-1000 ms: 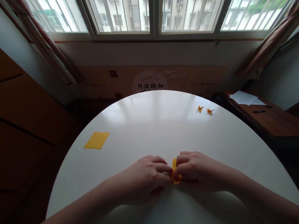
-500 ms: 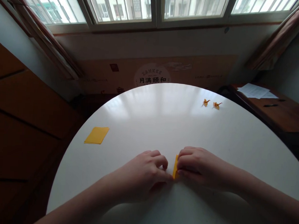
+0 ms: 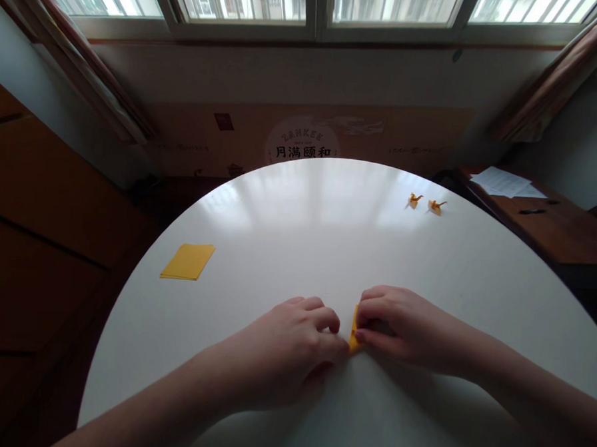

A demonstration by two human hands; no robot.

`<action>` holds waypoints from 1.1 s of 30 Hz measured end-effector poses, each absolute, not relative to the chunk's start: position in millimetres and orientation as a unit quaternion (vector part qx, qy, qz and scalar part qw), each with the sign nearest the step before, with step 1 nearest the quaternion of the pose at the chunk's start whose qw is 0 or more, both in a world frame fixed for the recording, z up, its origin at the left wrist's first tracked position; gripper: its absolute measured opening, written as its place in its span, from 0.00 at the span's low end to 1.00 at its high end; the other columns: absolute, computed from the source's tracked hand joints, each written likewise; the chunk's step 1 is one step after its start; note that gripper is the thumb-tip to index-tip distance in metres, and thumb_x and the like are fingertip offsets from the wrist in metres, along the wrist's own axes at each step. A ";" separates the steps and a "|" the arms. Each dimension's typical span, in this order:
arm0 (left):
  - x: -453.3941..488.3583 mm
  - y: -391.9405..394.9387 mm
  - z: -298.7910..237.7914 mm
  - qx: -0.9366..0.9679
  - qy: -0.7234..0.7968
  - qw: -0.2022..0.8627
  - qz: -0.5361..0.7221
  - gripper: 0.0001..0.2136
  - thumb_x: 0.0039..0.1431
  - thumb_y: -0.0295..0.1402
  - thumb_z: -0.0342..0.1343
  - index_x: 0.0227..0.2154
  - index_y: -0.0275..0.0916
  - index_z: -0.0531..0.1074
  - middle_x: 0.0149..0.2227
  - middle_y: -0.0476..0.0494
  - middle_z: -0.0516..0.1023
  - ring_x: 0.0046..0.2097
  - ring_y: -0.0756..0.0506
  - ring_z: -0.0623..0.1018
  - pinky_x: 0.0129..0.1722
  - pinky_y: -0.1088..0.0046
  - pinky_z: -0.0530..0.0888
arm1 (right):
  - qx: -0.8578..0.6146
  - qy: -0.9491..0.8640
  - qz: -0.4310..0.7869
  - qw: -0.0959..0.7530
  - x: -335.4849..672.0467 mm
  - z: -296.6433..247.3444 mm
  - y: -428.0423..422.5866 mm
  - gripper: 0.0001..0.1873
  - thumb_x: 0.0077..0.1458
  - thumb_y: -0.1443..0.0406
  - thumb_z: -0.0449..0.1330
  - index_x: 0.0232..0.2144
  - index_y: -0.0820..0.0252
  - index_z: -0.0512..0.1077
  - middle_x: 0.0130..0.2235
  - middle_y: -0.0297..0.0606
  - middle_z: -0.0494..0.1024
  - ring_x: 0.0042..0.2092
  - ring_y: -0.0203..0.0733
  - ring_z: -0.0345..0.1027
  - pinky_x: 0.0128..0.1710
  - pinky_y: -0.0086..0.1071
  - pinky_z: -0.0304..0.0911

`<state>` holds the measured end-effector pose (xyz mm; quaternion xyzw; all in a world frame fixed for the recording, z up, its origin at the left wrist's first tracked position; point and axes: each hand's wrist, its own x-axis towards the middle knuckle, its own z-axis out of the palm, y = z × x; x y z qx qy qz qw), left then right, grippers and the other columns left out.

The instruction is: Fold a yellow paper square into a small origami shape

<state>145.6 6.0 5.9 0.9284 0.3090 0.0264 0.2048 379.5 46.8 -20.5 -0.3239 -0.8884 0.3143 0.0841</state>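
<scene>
1. Yellow-orange item: a small folded yellow-orange paper piece (image 3: 353,334) lies near the front middle of the round white table (image 3: 328,225). It is caught between the two hands, and only a narrow strip of it shows.
2. Left hand (image 3: 292,346): knuckles up, fingers curled in tight. The thumb tip presses the lower end of the paper piece, and the forefinger sits just beside the strip.
3. Right hand (image 3: 398,322): also curled nearly closed, with fingertips and thumb pinching the strip's right side. The heel of the hand rests on the tabletop.
4. Left part of the table: a flat stack of yellow square paper sheets (image 3: 188,261), well apart from both hands.
5. Far right of the table: two small orange folded paper figures (image 3: 414,199), side by side with a slight gap between them.
6. Beyond the table: a brown cardboard box with printed characters (image 3: 302,150) under the window. A brown wooden desk (image 3: 552,237) at right carries white sheets (image 3: 501,182) and a dark pen (image 3: 532,211).
</scene>
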 end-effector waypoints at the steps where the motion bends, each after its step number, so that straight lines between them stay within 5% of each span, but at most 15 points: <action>1: 145.5 6.0 5.6 0.929 0.308 0.204 0.028 0.09 0.61 0.27 0.56 0.43 0.43 0.75 0.40 0.46 0.77 0.42 0.44 0.74 0.45 0.67 0.70 | -0.326 -0.888 0.314 0.082 379.3 -20.1 46.7 0.06 0.57 0.71 0.60 0.29 0.59 0.75 0.32 0.33 0.77 0.34 0.35 0.69 0.34 0.28 0.59; 5: 145.5 5.4 5.2 0.933 0.301 0.196 0.024 0.13 0.61 0.28 0.57 0.48 0.44 0.74 0.42 0.46 0.77 0.43 0.43 0.73 0.47 0.64 0.70 | -0.330 -0.888 0.313 0.075 378.8 -18.9 46.7 0.05 0.57 0.71 0.60 0.29 0.59 0.74 0.32 0.32 0.77 0.34 0.36 0.69 0.34 0.28 0.59; 33: 146.6 7.1 -1.7 0.931 0.302 0.203 0.008 0.07 0.67 0.32 0.53 0.43 0.43 0.75 0.40 0.47 0.76 0.42 0.43 0.72 0.47 0.63 0.69 | -0.358 -0.883 0.301 0.033 374.2 -15.0 44.6 0.08 0.58 0.72 0.57 0.29 0.59 0.74 0.34 0.35 0.73 0.32 0.37 0.66 0.32 0.29 0.58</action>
